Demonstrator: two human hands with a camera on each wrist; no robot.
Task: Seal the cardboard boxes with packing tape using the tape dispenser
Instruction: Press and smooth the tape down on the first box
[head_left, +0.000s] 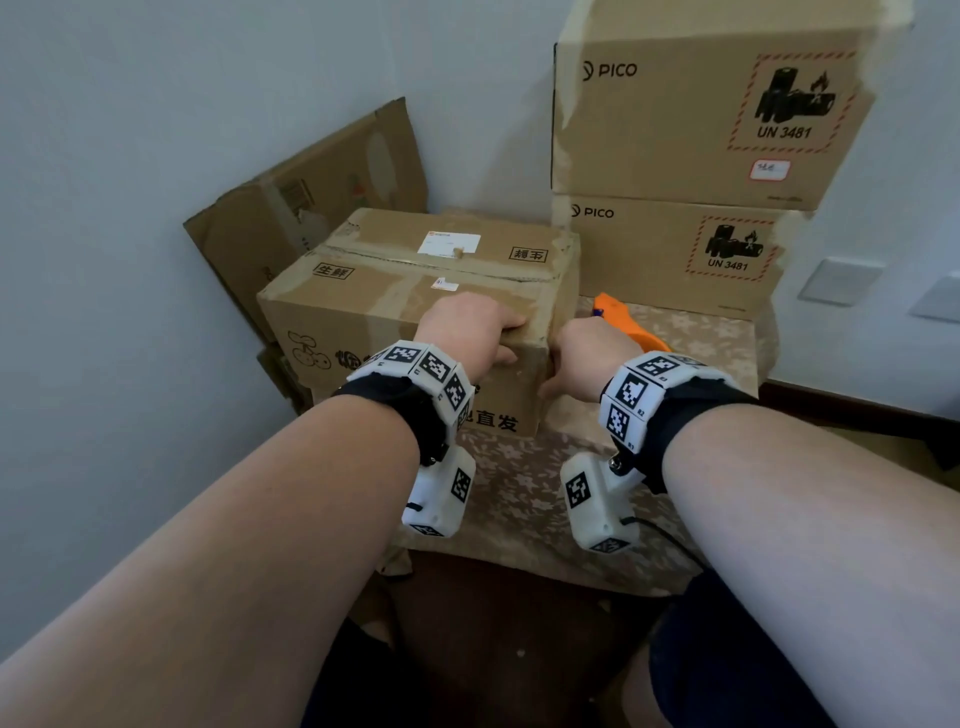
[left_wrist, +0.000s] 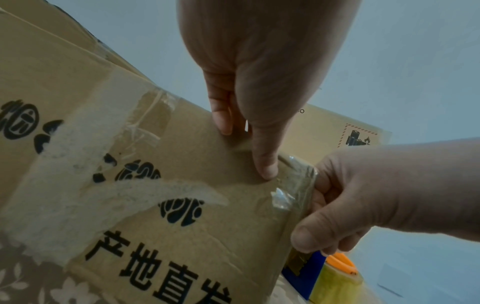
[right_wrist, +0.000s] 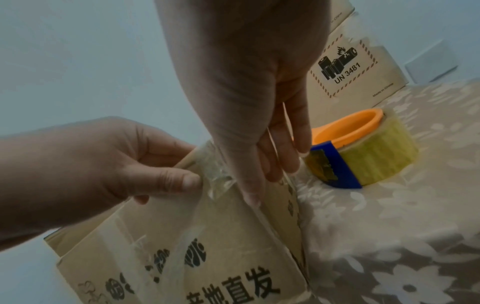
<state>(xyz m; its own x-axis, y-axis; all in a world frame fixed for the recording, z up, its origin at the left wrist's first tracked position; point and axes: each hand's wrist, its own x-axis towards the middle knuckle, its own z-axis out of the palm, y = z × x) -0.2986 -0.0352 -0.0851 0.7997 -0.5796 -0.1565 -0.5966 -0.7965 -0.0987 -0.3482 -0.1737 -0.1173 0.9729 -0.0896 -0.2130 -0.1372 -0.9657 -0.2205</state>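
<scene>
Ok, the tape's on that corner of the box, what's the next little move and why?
Probably rub the left hand thumb over the crumpled tape end at the cardboard box corner: it looks wrinkled, not flat, the right hand steadies that corner, and the tape dispenser sits aside on the tablecloth.

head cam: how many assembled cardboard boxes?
3. The printed box sits centre on the table. To its right, the upper PICO box is stacked on the lower PICO box. Flattened cardboard against the wall is not counted. More may be hidden.
</scene>
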